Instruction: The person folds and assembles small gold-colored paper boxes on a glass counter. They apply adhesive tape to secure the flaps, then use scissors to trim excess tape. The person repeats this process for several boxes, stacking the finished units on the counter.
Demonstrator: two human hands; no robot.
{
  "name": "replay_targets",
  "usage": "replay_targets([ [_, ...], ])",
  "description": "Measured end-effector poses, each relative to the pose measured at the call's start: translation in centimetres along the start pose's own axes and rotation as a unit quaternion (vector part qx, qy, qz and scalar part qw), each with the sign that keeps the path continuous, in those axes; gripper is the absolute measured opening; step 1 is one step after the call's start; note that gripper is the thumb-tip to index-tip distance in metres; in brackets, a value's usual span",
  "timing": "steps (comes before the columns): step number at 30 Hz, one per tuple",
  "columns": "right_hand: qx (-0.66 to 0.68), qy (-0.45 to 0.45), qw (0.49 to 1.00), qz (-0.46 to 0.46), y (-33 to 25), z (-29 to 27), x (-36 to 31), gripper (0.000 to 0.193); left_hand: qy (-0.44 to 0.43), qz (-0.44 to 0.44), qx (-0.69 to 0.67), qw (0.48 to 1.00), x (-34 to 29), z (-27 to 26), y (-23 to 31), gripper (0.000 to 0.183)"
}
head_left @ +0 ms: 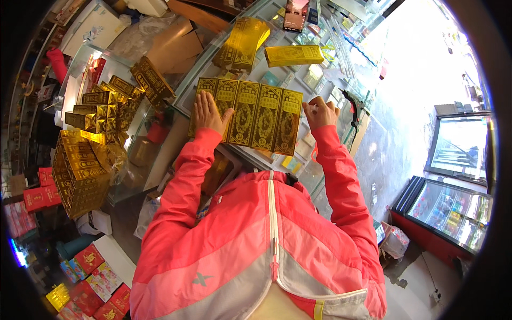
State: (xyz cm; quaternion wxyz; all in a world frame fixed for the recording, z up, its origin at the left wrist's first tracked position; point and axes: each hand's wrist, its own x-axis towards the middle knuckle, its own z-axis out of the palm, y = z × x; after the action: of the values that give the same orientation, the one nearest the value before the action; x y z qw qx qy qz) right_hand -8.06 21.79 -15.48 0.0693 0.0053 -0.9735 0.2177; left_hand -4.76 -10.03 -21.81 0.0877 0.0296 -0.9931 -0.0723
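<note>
A row of gold-and-black printed cardboard panels [249,114] lies side by side on the glass counter. My left hand [212,113] rests flat on the left part of the row, its fingers stretched out. At the right end of the row my right hand [321,112] is curled in a pinch. Something small and pale shows between its fingers, too small to name. To the right of that hand lies a black pistol-shaped tool that looks like a glue gun [353,111]. Beyond the row are a stack of flat gold cardboard pieces [242,44] and a long gold box [294,55].
A phone [296,16] lies at the counter's far end. Left of the counter, folded gold boxes [96,114] stand piled above a larger gold stack [80,176]. Red packets [88,258] lie at lower left. A glass display case [453,208] stands at the right.
</note>
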Motion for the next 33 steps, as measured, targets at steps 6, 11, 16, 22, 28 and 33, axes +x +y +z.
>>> replay_targets([
  [6, 0.006, 0.079, 0.996, -0.041, 0.5, 0.9, -1.2, 0.023, -0.036, -0.011, 0.011, 0.999, 0.2, -0.2, 0.0, 0.093],
  [11, -0.007, 0.107, 0.993, -0.052, 1.2, 2.3, -1.3, 0.023, -0.045, -0.019, 0.01, 0.999, 0.2, -0.5, 0.1, 0.093],
  [16, -0.019, 0.12, 0.991, -0.048, 1.8, 3.9, -1.9, 0.022, -0.044, -0.017, 0.005, 0.999, 0.2, -0.4, 0.1, 0.094],
  [22, -0.014, 0.136, 0.991, -0.01, 1.8, 5.8, -2.4, 0.022, -0.062, 0.004, 0.017, 0.998, 0.2, 0.0, 2.7, 0.095],
  [28, 0.001, 0.127, 0.992, 0.003, 2.2, 6.4, -2.3, 0.021, -0.107, 0.182, -0.065, 0.975, -2.1, 0.4, 14.0, 0.093],
  [33, 0.036, 0.091, 0.995, 0.024, 2.9, 6.4, -2.2, 0.022, -0.107, 0.247, -0.097, 0.958, -3.3, 1.0, 18.6, 0.087],
])
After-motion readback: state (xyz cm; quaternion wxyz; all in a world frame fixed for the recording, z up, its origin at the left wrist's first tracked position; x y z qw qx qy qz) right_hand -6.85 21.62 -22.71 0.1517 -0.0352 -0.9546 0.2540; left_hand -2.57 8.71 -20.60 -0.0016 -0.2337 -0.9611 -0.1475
